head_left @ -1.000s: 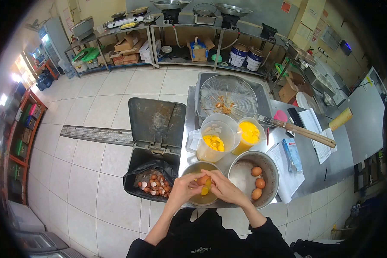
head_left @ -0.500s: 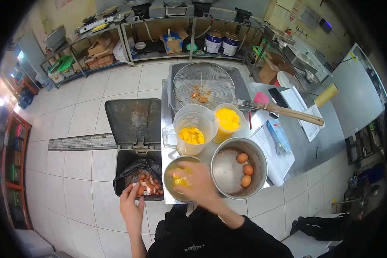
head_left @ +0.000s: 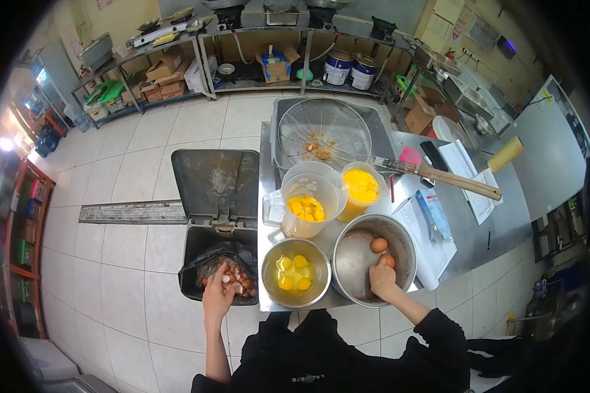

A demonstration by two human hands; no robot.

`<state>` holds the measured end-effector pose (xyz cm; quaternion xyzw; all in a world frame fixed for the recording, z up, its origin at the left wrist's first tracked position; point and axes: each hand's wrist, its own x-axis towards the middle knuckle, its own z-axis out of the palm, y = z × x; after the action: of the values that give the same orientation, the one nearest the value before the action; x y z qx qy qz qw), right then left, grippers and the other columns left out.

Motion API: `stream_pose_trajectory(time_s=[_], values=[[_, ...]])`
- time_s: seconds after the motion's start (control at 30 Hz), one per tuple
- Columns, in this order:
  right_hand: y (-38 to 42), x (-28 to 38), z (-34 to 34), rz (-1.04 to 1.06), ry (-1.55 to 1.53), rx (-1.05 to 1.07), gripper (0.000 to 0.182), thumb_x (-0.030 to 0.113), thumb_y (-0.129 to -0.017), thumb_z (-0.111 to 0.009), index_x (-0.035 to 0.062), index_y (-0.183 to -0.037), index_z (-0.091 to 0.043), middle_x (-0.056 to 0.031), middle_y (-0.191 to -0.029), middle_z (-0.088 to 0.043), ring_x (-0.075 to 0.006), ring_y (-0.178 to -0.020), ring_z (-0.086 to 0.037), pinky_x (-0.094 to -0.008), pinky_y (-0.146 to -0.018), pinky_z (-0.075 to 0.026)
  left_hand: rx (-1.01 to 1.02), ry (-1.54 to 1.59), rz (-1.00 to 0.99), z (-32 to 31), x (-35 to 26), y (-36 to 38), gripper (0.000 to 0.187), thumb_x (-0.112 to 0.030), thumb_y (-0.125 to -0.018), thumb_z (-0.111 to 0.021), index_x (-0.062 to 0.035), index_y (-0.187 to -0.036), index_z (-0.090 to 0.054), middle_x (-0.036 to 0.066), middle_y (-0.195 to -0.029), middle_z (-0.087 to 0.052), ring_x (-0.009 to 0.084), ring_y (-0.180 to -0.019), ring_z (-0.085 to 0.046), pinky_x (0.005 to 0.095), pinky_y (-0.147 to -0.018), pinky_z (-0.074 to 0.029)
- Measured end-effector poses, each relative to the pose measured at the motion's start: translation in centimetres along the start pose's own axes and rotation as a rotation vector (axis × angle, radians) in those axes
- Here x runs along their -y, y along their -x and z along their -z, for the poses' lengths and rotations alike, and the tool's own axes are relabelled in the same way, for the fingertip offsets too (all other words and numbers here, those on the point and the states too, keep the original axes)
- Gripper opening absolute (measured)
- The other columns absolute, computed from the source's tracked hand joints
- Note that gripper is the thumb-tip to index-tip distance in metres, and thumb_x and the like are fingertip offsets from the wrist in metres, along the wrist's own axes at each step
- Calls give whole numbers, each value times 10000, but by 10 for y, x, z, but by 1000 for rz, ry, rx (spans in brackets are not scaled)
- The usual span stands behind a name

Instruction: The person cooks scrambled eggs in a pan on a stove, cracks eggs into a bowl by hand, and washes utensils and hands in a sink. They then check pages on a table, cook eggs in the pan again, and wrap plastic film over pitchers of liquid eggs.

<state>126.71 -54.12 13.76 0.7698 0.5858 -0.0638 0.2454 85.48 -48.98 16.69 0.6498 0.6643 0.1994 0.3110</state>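
The right hand (head_left: 381,280), in the lower centre-right of the frame, reaches into the large steel pot (head_left: 354,252) and curls over an egg at the pot's near wall; the fingers hide that egg, so whether they have closed on it cannot be told. The left hand (head_left: 217,296), lower centre-left, hangs over the open trash bin (head_left: 219,262) with its fingers bent down among the brown eggshells (head_left: 233,280); whether it has hold of a shell cannot be told either.

To do this step well, the person would best take 1 egg at a time with a light fingertip grip, lift it clear of the pot's rim without knocking the others, and let the shell fall fully inside the bin liner so nothing lands on the floor or in the bowl.

Counted: 2 eggs show in the pot, 1 at its upper part (head_left: 378,245) and 1 just beside the right hand's fingertips (head_left: 388,260). The steel bowl (head_left: 295,272), between the pot and the bin, holds 5 yolks, as far as can be made out. Above it, at the frame's centre, stand 2 clear containers: a pitcher (head_left: 306,204) with several yolks and a cup (head_left: 362,190) of yellow liquid. 1 wire skimmer (head_left: 324,134) with a wooden handle lies across the tray in the upper centre.
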Motion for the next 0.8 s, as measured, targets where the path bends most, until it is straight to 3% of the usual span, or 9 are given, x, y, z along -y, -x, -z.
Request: stream_pose_trajectory(time_s=[0.2, 0.37, 0.43, 0.47, 0.5, 0.67, 0.7, 0.77, 0.8], values=[[12, -2, 20, 113, -7, 49, 262, 97, -667, -661, 41, -922, -636, -192, -1087, -474, -322, -965, -563, -337, -750, -510, -197, 166, -61, -2, 17, 7, 509, -69, -735, -619, -108, -1223, -480, 148, -1043, -559, 296, -918, -572, 350, -755, -478], [6, -17, 43, 154, -172, 167, 287, 101, -684, -646, 50, -967, -634, -164, -1095, -503, -306, -979, -560, -329, -805, -474, -224, 404, 47, 1, 47, 13, 451, -32, -771, -612, -68, -1205, -493, 108, -1026, -567, 152, -816, -574, 250, -667, -488], [-10, -34, 35, 399, -1138, 236, 312, 86, -698, -613, 35, -1006, -608, -149, -1077, -528, -285, -966, -559, -312, -822, -456, -231, 506, 51, 6, 51, 14, 440, -29, -769, -600, -64, -1196, -501, 105, -1000, -567, 122, -769, -560, 249, -674, -474], [-6, -33, 38, 281, -1540, 314, 391, 61, -719, -554, 29, -1108, -539, -146, -1073, -539, -245, -944, -556, -310, -814, -450, -249, 511, 57, 9, 51, 14, 438, -30, -769, -593, -65, -1196, -500, 105, -994, -570, 124, -772, -560, 252, -679, -470], [-4, -29, 42, 283, -1531, 320, 391, 61, -719, -554, 29, -1108, -539, -146, -1073, -539, -245, -944, -556, -310, -814, -450, -266, 513, 66, 11, 50, 17, 436, -31, -770, -586, -65, -1196, -500, 105, -987, -572, 126, -775, -560, 256, -685, -465], [14, 15, 91, 465, -2661, 577, 498, 68, -785, -546, 27, -1250, -375, -144, -1117, -509, -216, -958, -544, -332, -816, -432, -300, 533, 104, 19, 19, 11, 397, -34, -776, -573, -52, -1169, -520, 97, -951, -585, 117, -781, -550, 248, -695, -449], [23, 26, 106, 465, -2666, 582, 498, 68, -785, -546, 27, -1250, -375, -144, -1117, -509, -216, -958, -544, -332, -816, -432, -296, 548, 80, 20, 11, 9, 379, -34, -782, -568, -53, -1158, -528, 93, -945, -587, 114, -782, -548, 245, -691, -449], [36, 45, 132, 618, -1949, -228, 455, 93, -839, -526, 34, -1249, -337, -145, -1140, -490, -239, -982, -536, -340, -792, -454, -292, 558, 52, 19, -6, 5, 362, -34, -788, -563, -54, -1148, -536, 88, -939, -589, 112, -783, -547, 242, -687, -449], [34, 48, 131, 701, -1513, -521, 400, 93, -828, -553, 50, -1195, -401, -140, -1158, -477, -276, -1007, -518, -363, -821, -443, -277, 590, 29, 17, -15, 3, 348, -35, -793, -561, -55, -1140, -540, 82, -935, -590, 105, -781, -545, 231, -678, -448]])
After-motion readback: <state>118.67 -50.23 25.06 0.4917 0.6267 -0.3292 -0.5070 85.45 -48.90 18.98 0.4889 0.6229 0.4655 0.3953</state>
